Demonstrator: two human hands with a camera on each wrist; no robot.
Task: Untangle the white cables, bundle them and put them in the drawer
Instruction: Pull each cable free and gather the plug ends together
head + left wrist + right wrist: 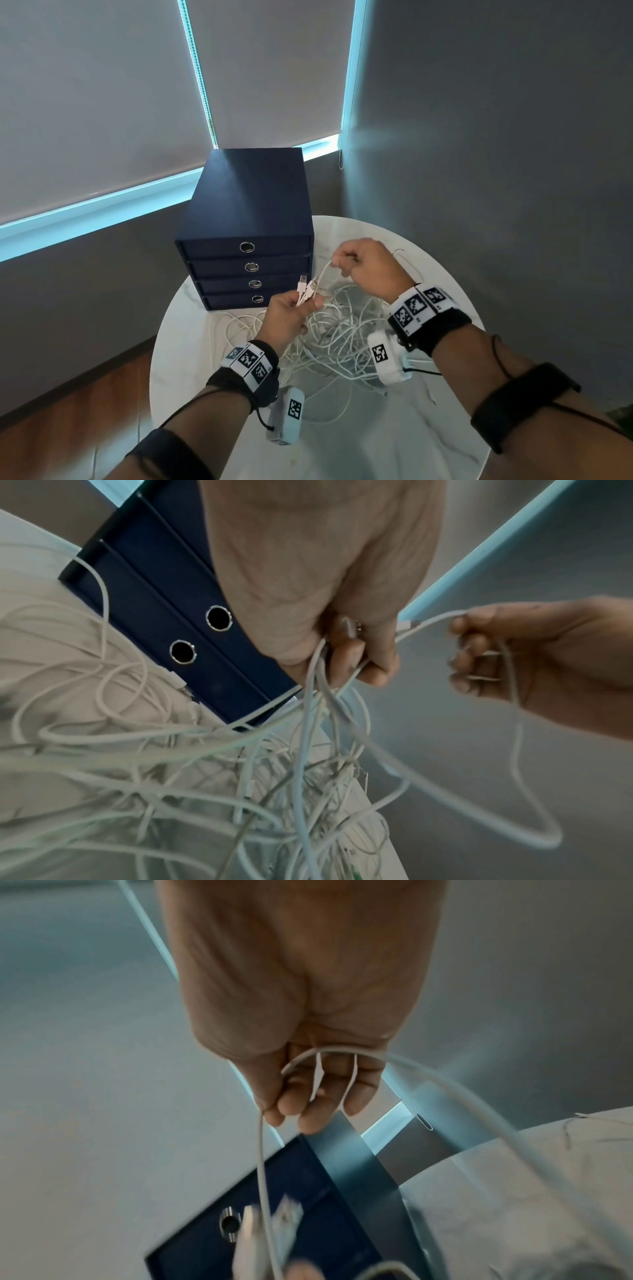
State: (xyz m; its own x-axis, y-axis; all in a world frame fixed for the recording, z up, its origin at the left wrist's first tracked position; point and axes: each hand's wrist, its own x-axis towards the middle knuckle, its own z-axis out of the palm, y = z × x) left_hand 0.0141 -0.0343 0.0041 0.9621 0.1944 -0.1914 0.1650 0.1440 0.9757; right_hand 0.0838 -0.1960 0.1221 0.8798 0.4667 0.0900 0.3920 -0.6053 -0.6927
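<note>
At the centre of the round white marble table (pixel 428 442), a tangle of thin white cables (pixel 342 339) is heaped before a closed navy drawer unit (pixel 246 219). Plug ends are gripped by the left hand (pixel 287 315); one strand, running up and rightward, is pinched by the right hand (pixel 366 267).

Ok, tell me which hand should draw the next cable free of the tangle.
Right, probably. The right hand already pinches one cable lifted above the tangle, while the left hand grips the gathered plug ends and anchors them.
</note>
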